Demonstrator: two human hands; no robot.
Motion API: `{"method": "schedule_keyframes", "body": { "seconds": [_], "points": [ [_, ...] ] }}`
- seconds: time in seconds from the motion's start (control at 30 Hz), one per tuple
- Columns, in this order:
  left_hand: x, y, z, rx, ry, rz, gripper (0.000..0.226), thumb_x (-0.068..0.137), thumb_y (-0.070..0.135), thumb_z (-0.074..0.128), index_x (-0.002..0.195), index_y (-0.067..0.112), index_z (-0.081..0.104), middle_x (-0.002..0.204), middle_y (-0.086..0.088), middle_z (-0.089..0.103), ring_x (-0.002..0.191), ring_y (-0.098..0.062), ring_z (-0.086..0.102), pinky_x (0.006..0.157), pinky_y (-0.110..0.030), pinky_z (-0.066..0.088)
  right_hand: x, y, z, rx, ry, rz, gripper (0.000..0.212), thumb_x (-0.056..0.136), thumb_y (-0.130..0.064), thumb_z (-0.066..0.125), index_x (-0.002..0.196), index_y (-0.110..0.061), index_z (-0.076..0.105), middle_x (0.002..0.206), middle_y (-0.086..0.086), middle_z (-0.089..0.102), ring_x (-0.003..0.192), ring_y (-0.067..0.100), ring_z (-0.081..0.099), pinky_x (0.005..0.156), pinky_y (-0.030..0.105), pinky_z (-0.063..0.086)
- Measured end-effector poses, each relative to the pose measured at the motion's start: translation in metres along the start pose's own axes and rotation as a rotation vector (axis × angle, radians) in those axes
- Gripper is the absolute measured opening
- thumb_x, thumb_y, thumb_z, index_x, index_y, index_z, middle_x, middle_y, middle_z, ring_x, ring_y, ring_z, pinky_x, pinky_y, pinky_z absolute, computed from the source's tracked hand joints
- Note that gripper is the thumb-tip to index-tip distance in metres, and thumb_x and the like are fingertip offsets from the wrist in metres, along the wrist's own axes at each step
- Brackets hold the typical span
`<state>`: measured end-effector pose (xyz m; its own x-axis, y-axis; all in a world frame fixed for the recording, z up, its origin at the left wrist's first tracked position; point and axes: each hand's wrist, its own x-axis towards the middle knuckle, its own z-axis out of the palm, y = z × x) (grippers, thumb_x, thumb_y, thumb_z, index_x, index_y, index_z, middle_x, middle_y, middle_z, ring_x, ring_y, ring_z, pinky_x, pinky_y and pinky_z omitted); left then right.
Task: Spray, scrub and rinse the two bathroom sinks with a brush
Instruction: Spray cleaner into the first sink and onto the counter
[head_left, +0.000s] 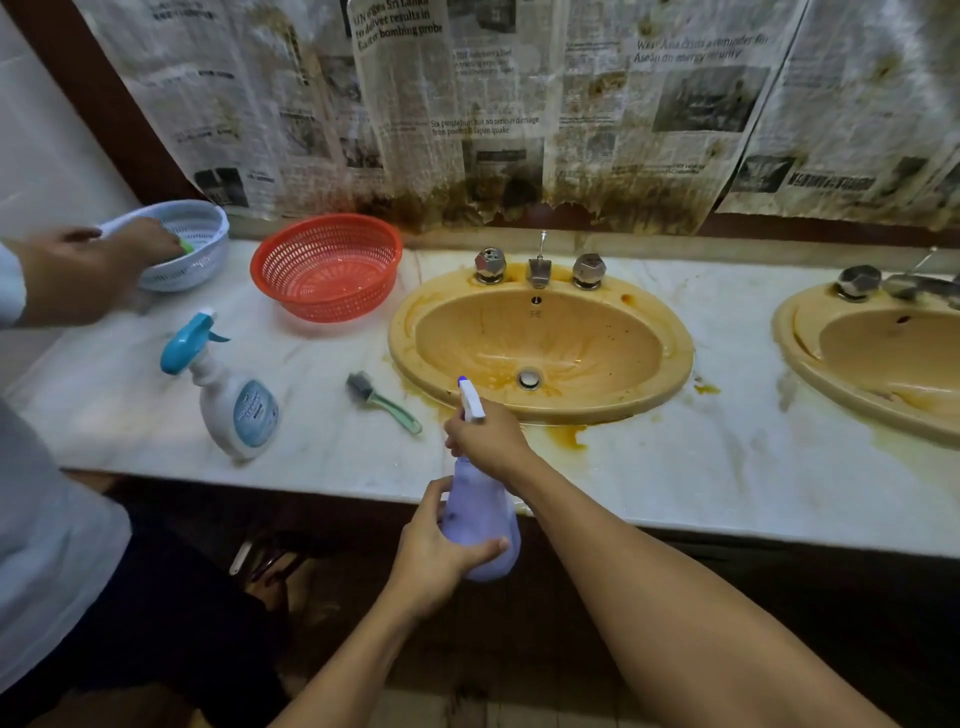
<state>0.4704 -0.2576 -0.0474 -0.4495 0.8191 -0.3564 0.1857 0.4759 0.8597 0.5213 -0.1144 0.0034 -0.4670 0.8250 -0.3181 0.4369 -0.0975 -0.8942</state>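
A lilac spray bottle (485, 525) is held over the counter's front edge, its white nozzle pointing at the near sink (540, 340). My right hand (485, 441) grips the bottle's neck and trigger. My left hand (441, 551) cups its lower body. The near sink is yellow with orange-brown stains around the drain and rim. A second stained sink (878, 358) lies at the far right, partly cut off. A small green-handled brush (382, 400) lies on the counter left of the near sink.
A white spray bottle with a teal head (228, 395) stands at the left of the marble counter (727, 467). Behind it are a red basket (327, 267) and a white basket (187, 244). Another person's hand (88, 270) reaches into the white basket. Stained newspaper covers the wall.
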Motion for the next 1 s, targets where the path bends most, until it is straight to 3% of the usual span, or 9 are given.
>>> {"method": "schedule_keyframes", "body": {
  "seconds": [0.17,0.3,0.4,0.53,0.63,0.7,0.77,0.87,1.0],
  "points": [
    [-0.019,-0.013,0.013,-0.034,0.065,-0.013,0.083,0.063,0.034,0.097,0.132,0.031,0.051,0.116,0.019,0.061,0.112,-0.007,0.062,0.090,-0.022,0.049,-0.022,-0.001,0.003,-0.116,-0.006,-0.031,0.025,0.076,-0.032,0.055,0.080,-0.010,0.066,0.070,0.003,0.074,0.078,0.028,0.070,0.081,0.050,0.057],
    [-0.033,-0.013,0.015,-0.076,0.091,-0.020,0.098,0.042,0.061,0.098,0.124,0.039,0.050,0.118,0.015,0.064,0.115,-0.012,0.064,0.097,-0.032,0.054,-0.036,0.007,0.000,-0.075,-0.098,-0.035,0.058,0.077,-0.062,0.064,0.121,-0.025,0.057,0.102,-0.009,0.065,0.098,0.021,0.063,0.092,0.046,0.051],
    [-0.043,-0.014,0.022,-0.039,0.029,0.031,0.079,0.056,0.040,0.100,0.120,0.038,0.052,0.117,0.014,0.066,0.109,-0.010,0.066,0.093,-0.026,0.053,-0.043,0.020,-0.009,-0.040,-0.079,-0.027,0.048,0.081,-0.061,0.067,0.113,-0.027,0.056,0.104,-0.010,0.063,0.101,0.020,0.062,0.093,0.045,0.050],
    [-0.057,-0.011,0.046,-0.004,-0.055,0.003,0.084,0.056,0.054,0.096,0.122,0.050,0.044,0.121,0.025,0.054,0.117,-0.008,0.056,0.093,-0.029,0.051,-0.054,0.040,-0.027,-0.103,0.021,0.037,0.031,0.079,-0.046,0.062,0.084,-0.015,0.063,0.079,0.002,0.071,0.083,0.025,0.068,0.086,0.046,0.056],
    [-0.068,-0.010,0.072,-0.023,-0.068,-0.017,0.103,0.051,0.062,0.095,0.137,0.044,0.041,0.135,0.015,0.054,0.124,-0.012,0.054,0.101,-0.038,0.054,-0.064,0.048,-0.043,-0.179,0.071,0.115,0.030,0.075,-0.033,0.053,0.084,-0.009,0.067,0.077,0.007,0.074,0.083,0.031,0.070,0.088,0.050,0.056],
    [-0.071,-0.008,0.083,-0.030,-0.066,-0.025,0.109,0.045,0.065,0.094,0.138,0.041,0.042,0.138,0.010,0.058,0.123,-0.014,0.058,0.103,-0.041,0.054,-0.070,0.054,-0.054,-0.182,0.082,0.110,0.031,0.076,-0.038,0.054,0.084,-0.011,0.067,0.077,0.005,0.073,0.082,0.030,0.069,0.088,0.051,0.056],
    [-0.069,-0.006,0.090,-0.040,-0.087,0.003,0.097,0.052,0.050,0.098,0.135,0.037,0.047,0.132,0.008,0.063,0.117,-0.013,0.062,0.101,-0.037,0.054,-0.076,0.061,-0.064,-0.153,0.062,0.077,0.038,0.077,-0.055,0.058,0.090,-0.019,0.063,0.084,0.000,0.072,0.086,0.025,0.069,0.090,0.051,0.054],
    [-0.067,0.005,0.095,-0.012,-0.143,0.016,0.100,0.042,0.066,0.094,0.128,0.044,0.047,0.132,0.011,0.057,0.127,-0.016,0.056,0.106,-0.043,0.051,-0.083,0.071,-0.083,-0.057,0.024,0.067,0.058,0.077,-0.070,0.063,0.112,-0.025,0.054,0.102,-0.008,0.065,0.102,0.022,0.064,0.098,0.051,0.049],
    [-0.068,0.017,0.107,0.056,-0.250,0.074,0.088,0.068,0.043,0.094,0.138,0.042,0.039,0.136,0.015,0.048,0.130,-0.013,0.049,0.106,-0.038,0.048,-0.090,0.081,-0.106,0.001,0.084,0.068,0.062,0.070,-0.075,0.064,0.107,-0.026,0.054,0.102,-0.006,0.064,0.103,0.023,0.063,0.101,0.053,0.048]
  ]
}}
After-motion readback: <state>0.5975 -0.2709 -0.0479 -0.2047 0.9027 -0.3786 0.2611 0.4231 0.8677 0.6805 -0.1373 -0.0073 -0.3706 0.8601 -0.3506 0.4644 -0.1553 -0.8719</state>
